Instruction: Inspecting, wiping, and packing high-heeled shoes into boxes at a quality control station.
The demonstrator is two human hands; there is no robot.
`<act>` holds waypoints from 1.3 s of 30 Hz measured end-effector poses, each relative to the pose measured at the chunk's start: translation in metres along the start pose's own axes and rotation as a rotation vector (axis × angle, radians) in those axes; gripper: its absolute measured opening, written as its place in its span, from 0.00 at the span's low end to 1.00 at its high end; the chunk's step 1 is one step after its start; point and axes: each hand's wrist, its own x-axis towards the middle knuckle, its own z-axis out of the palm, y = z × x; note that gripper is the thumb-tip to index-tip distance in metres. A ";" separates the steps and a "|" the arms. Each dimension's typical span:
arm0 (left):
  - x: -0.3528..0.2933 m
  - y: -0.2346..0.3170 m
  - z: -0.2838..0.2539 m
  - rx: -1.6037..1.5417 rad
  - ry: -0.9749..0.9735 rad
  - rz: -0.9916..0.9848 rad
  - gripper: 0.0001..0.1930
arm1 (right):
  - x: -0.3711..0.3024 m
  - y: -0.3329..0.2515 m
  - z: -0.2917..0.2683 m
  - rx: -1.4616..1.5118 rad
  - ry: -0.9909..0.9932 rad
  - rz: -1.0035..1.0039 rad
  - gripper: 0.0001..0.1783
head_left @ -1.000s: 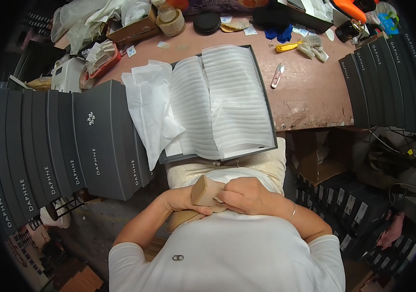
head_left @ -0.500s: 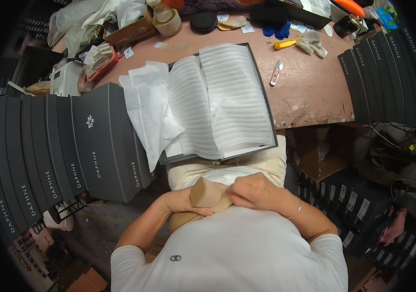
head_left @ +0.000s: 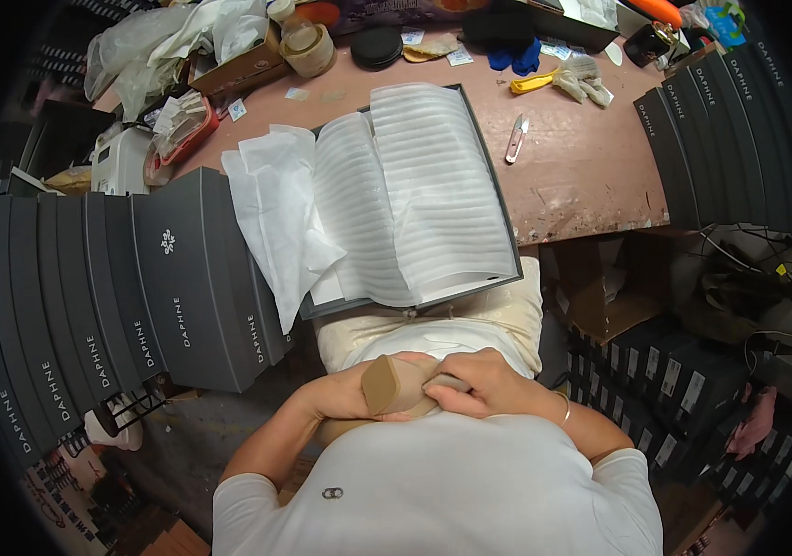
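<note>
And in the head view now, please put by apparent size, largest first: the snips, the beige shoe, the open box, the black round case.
1. Open box
2. Beige shoe, partly hidden; nearness may enlarge it
3. Black round case
4. Snips

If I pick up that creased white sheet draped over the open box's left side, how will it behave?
The white sheet will probably flop, since it droops past the edge of the dark box. Its thin-looking edges suggest it's light for its size. Its existing creases hint that it may crumple easily.
</note>
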 end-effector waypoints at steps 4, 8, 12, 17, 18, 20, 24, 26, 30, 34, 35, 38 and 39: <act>-0.001 -0.008 0.001 -0.032 0.023 0.014 0.43 | -0.006 0.027 -0.009 -0.125 0.076 0.137 0.09; 0.002 0.000 0.002 0.066 -0.002 0.068 0.43 | -0.002 -0.001 -0.006 -0.032 -0.041 0.009 0.10; -0.003 -0.005 0.002 -0.007 0.086 -0.016 0.44 | 0.008 0.019 -0.008 -0.226 0.080 0.083 0.11; -0.002 0.000 0.004 0.035 0.087 0.041 0.45 | 0.007 -0.001 -0.019 -0.080 0.038 0.116 0.11; -0.003 -0.001 0.003 0.053 0.085 0.050 0.45 | 0.008 0.003 -0.015 -0.120 0.008 0.130 0.11; -0.006 -0.004 0.002 0.086 0.085 0.069 0.45 | 0.020 0.024 -0.010 -0.223 0.084 0.063 0.10; -0.019 0.015 0.000 0.206 0.231 0.087 0.47 | 0.024 0.024 -0.025 -0.036 0.311 0.159 0.10; -0.028 0.033 -0.005 0.245 0.367 0.146 0.49 | 0.037 0.016 -0.033 0.064 0.318 0.177 0.10; -0.025 0.057 -0.009 0.252 0.648 0.464 0.52 | 0.073 -0.023 -0.033 0.120 0.284 -0.005 0.08; -0.010 0.057 0.005 -0.001 0.656 0.694 0.50 | 0.100 -0.049 -0.020 0.049 0.292 -0.220 0.08; -0.007 0.053 0.008 -0.027 0.665 0.686 0.49 | 0.102 -0.048 -0.018 -0.015 0.265 -0.226 0.08; 0.005 0.034 0.012 -0.016 0.740 0.645 0.47 | 0.100 -0.036 -0.016 -0.129 0.181 -0.181 0.10; 0.006 0.030 0.010 0.048 0.765 0.671 0.47 | 0.097 -0.026 -0.020 -0.218 0.217 -0.169 0.09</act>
